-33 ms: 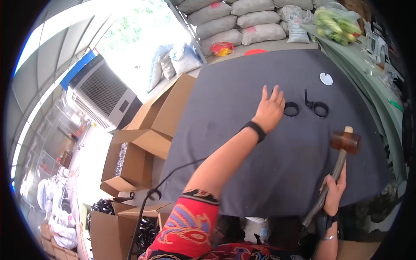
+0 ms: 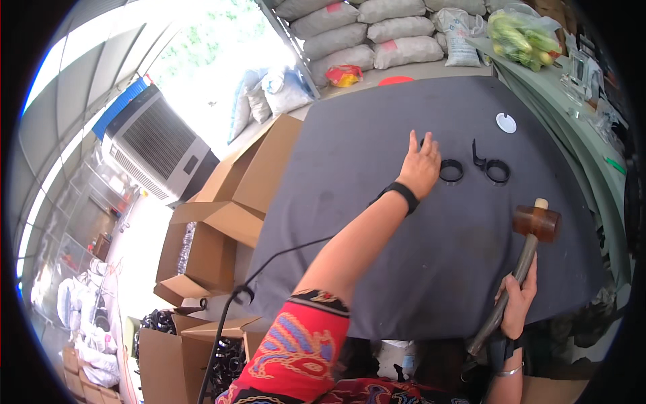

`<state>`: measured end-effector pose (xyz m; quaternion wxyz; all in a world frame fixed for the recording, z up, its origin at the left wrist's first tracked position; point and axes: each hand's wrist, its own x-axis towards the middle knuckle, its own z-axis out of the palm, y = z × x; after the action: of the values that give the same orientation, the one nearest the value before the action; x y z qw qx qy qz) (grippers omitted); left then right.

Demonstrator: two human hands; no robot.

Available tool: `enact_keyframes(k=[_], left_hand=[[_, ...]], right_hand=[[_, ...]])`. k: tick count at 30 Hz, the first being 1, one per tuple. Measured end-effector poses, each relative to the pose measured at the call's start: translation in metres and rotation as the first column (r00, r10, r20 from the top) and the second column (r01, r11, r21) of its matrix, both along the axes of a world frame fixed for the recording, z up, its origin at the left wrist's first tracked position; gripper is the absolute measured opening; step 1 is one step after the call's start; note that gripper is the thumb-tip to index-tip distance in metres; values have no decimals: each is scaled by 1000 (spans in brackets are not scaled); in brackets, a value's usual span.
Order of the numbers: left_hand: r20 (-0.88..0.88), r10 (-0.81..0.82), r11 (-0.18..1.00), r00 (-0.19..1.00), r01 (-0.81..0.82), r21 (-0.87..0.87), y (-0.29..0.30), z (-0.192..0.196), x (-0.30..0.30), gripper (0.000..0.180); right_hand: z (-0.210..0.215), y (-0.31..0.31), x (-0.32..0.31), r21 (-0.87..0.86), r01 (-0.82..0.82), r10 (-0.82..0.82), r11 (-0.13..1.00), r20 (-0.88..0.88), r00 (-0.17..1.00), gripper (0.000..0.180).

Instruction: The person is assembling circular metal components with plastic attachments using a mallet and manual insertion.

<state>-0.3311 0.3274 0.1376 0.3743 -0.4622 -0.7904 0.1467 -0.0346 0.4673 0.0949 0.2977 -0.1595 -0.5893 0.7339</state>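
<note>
On the dark grey mat (image 2: 377, 269), my left hand (image 2: 420, 167) is palm down with its fingers stretched and apart. It lies against a black ring piece (image 2: 441, 171), whose ring shows to its right. A dark tip pokes out between the fingers; the rest of that part is hidden under the hand. Just right of it lies a second black ring piece (image 2: 498, 172) with an upright stem. My right hand (image 2: 517, 303) grips the wooden handle of a mallet (image 2: 537, 223), its brown head up over the mat's right side. A white notched disc (image 2: 506, 122) lies farther back.
Open cardboard boxes (image 2: 202, 249) stand left of the table, one with black parts (image 2: 229, 357). A black cord (image 2: 269, 259) runs towards my left wristband. Behind stand an air cooler (image 2: 158, 145) and stacked sacks (image 2: 336, 44). A green-covered table (image 2: 572, 128) borders the right side.
The mallet head, blurred before, now looks sharp at nearly the same spot. My left forearm has shifted slightly right, while the ring pieces stay put.
</note>
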Motion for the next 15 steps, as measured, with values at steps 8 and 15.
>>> enact_keyframes(k=[8, 15], left_hand=[[615, 218, 972, 758, -224, -69, -15, -42, -46, 16], [852, -293, 834, 434, -321, 449, -156, -17, 89, 36]], right_hand=[[-3, 4, -1, 14, -12, 13, 1000, -22, 1000, 70], [-9, 3, 0, 26, -61, 62, 998, -45, 997, 67]])
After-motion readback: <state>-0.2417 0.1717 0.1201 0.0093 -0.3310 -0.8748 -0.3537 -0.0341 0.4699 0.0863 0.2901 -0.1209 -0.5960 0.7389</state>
